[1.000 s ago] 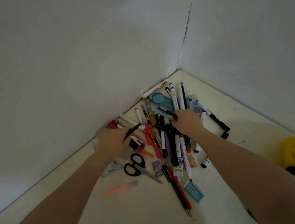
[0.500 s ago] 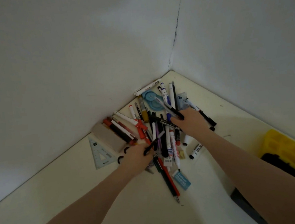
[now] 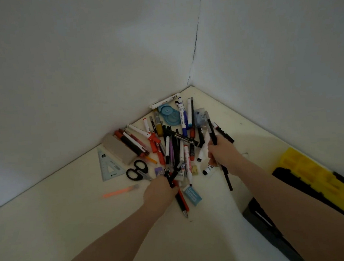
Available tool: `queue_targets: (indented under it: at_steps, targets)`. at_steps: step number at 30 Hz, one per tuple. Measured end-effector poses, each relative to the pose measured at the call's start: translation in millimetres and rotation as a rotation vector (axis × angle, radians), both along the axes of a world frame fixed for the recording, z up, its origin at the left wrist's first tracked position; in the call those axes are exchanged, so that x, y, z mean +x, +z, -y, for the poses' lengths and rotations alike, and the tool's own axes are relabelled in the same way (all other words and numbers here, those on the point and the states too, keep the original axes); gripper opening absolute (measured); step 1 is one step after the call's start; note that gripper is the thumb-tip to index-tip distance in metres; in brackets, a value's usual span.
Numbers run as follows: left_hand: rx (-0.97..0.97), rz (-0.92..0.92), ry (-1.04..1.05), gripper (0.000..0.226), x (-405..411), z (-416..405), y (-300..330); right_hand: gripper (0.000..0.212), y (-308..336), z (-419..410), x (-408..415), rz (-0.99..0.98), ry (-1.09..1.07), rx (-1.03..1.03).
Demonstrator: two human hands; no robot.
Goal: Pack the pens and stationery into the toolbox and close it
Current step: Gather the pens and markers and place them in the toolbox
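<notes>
Against the wall corner, on the pale matte table, the heap of pens lay jumbled: slim plastic barrels, with looped black scissors, a clear triangular set square and a flat blue eraser around it. The left hand clenched several black pens; the right hand gripped long dark pens. At the right edge sat the yellow-and-black toolbox, its contents unreadable.
</notes>
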State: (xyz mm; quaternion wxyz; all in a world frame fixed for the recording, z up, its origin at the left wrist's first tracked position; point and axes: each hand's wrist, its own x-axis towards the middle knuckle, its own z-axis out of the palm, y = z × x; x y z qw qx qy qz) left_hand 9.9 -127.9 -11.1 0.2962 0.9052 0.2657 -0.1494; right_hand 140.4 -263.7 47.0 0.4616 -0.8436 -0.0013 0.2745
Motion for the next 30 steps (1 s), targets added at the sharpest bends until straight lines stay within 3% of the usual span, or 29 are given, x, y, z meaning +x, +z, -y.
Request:
queue_targets:
  at_steps: [12,17,21,24,27,30]
  targets:
    - [0.171,-0.048,0.09,0.019,-1,-21,2,0.005,-16,-2,-9,-0.021,0.122,-0.055]
    - [0.037,0.066,0.147,0.018,8,-44,15,0.016,-20,-35,-13,0.033,0.309,0.0]
    - [-0.033,0.197,0.009,0.02,21,-53,30,0.022,-30,-63,-14,-0.03,0.445,-0.055]
    - [-0.039,0.203,-0.14,0.024,33,-55,31,0.013,-36,-69,-11,-0.037,0.385,-0.085]
    - [0.019,0.193,-0.252,0.026,49,-54,23,0.027,-37,-63,-6,0.01,0.353,-0.134]
    - [0.041,0.19,-0.313,0.034,60,-50,16,0.021,-36,-52,1,0.059,0.305,-0.168]
